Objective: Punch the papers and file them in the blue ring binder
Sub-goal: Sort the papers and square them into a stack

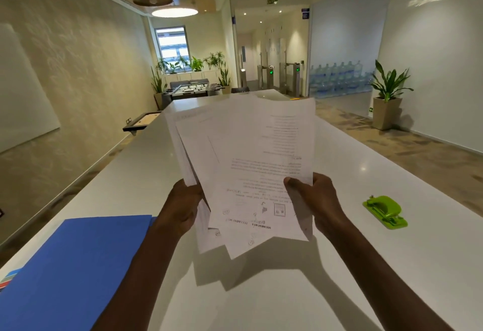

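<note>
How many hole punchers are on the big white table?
1. A green plastic hole punch lies on the white table, right of the right hand. The papers may hide more.

Two hands are in view, the left hand [180,206] and the right hand [317,200], and between them they hold one loose sheaf of printed papers [243,163]. The sheets are fanned and overlapping, so an exact number cannot be told; at least four separate edges show. One blue ring binder [78,265] lies on the one long white tabletop [287,291]. One green hole punch [384,211] sits on the same surface. Farther off there is one foosball table [192,89], one potted plant [388,95] standing alone on the floor, two hanging ceiling lamps [163,3], and one window [172,43].
</note>
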### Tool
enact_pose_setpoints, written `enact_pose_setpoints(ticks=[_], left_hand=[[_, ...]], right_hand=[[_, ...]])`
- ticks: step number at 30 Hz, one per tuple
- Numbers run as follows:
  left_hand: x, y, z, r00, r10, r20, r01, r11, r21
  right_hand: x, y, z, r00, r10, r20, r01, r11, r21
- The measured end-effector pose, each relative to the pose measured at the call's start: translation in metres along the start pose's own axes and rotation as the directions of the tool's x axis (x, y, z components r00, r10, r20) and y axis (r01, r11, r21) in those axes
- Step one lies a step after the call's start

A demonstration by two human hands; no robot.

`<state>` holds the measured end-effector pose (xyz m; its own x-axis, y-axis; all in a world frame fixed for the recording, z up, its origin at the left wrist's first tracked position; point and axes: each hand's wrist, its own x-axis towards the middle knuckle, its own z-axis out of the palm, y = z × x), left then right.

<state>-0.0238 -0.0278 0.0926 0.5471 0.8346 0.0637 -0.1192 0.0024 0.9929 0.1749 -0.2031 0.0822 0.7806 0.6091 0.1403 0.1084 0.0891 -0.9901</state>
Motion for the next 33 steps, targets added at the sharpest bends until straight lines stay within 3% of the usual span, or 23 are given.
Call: enact_pose_setpoints(ticks=[3,6,10,14,20,23,33], left_hand=[[-0.003,-0.001,0.004,0.998,-0.031,-0.047,0.029,0.999,-0.044],[-0.002,0.004,0.011,0.981,-0.148,-0.129,0.137,0.986,-0.097],[-0.008,0.007,0.017,0.991,0.089,-0.098,-0.072,0.983,0.167],[-0.008,0.011,0.023,0.951,0.261,-0.164,-0.214,0.943,0.255],[-0.009,-0.003,0.027,0.952,0.236,-0.192,-0.193,0.956,0.219],[-0.010,-0.014,0.029,0.965,0.228,-0.129,-0.196,0.955,0.221],[-0.007,-0.010,0.035,0.949,0.282,-0.138,-0.256,0.950,0.180]], right_hand=[[0.000,0.009,0.004,0.997,0.040,0.066,-0.043,0.998,0.051],[0.001,0.017,0.010,1.000,-0.011,-0.006,0.011,1.000,-0.007],[0.001,0.017,0.014,0.988,-0.132,-0.080,0.127,0.989,-0.071],[0.006,0.012,0.011,0.966,-0.249,-0.073,0.242,0.966,-0.094],[0.010,0.025,0.003,0.974,-0.223,0.022,0.224,0.961,-0.160],[0.008,0.039,0.005,0.973,-0.221,0.071,0.230,0.959,-0.168],[0.007,0.020,0.010,0.956,-0.291,0.038,0.293,0.954,-0.057]])
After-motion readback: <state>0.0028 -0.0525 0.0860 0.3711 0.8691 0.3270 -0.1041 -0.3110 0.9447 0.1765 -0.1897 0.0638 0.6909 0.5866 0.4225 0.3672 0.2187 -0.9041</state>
